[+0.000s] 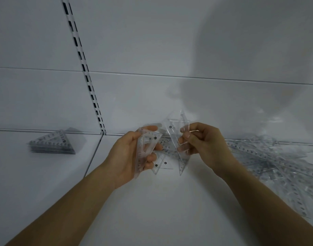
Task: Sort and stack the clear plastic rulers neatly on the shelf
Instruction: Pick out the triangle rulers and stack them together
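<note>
Plainly, sorting is partly done. One neat stack of triangles (pixel 53 144) sits on the shelf (pixel 45 183) at left; a large loose heap of rulers (pixel 276 162) remains at right. The left hand (pixel 129 157) is closed on a clear set square (pixel 146 150); the right hand (pixel 203 144) pinches several triangular rulers (pixel 177 137). Judged well short of completion.

Dim, cool, flat light w/ big soft shadow on far wall (pixel 249 50) at right. Wide-angle bend at edges; slotted upright (pixel 84 68) bows. Ruler heap (pixel 276 166) at right smeared, low contrast, no glare.
</note>
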{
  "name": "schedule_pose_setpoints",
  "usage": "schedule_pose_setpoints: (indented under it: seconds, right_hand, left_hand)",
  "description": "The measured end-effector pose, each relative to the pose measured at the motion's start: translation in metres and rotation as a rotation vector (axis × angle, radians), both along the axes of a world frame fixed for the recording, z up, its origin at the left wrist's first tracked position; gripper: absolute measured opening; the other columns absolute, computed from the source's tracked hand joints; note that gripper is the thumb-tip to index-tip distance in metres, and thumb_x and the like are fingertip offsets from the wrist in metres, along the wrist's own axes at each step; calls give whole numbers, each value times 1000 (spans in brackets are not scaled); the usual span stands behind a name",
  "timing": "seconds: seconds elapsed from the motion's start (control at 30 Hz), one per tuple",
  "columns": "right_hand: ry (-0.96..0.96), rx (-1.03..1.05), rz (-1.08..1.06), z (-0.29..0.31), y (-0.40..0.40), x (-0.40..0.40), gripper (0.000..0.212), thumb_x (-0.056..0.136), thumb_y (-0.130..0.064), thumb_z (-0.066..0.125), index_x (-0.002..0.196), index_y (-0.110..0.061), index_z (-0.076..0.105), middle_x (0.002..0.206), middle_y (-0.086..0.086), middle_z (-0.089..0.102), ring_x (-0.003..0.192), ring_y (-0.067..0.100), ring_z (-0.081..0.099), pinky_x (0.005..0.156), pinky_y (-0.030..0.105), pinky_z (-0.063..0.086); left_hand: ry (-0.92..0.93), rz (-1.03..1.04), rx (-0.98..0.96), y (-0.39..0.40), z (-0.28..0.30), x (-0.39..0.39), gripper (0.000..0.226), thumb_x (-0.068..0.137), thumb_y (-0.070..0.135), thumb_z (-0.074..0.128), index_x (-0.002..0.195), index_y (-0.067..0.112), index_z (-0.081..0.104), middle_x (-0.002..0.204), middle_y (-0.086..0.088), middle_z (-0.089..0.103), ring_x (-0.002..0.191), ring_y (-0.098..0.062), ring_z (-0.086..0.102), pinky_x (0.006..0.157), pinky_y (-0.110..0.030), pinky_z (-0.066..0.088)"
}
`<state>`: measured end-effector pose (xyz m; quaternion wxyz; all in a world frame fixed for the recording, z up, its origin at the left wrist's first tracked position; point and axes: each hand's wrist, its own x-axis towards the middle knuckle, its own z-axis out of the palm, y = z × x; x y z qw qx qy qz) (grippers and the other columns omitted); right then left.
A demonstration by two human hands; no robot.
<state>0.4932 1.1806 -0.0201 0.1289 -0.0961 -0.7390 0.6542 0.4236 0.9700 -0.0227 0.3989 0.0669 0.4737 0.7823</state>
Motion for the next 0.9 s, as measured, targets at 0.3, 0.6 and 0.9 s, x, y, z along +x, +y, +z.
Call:
schedule_pose_setpoints:
  seconds: [0.3,0.6,0.9]
  right_hand:
    - [-27,-93,-14,5,-2,2,12,100,-5,59,88,-5,61,74,9,64,65,27,69,55,32,54]
    - [32,-492,129,11,-15,11,45,88,11,63,127,-9,54,86,17,61,83,31,72,65,39,60]
    - [111,-390,52,12,-30,13,22,90,5,67,94,-9,49,80,10,70,82,37,71,73,48,61]
  left_hand:
    - [12,7,-23,-2,1,-1,37,99,31,39,120,23,69,91,-15,64,56,-19,45,51,-26,37]
    - [139,-154,-62,3,-1,9,45,97,41,52,137,22,57,95,-7,67,71,-21,59,66,-34,46]
    - [270,-211,9,2,-5,12,51,90,24,69,138,25,55,116,-11,69,92,-33,68,69,-37,56]
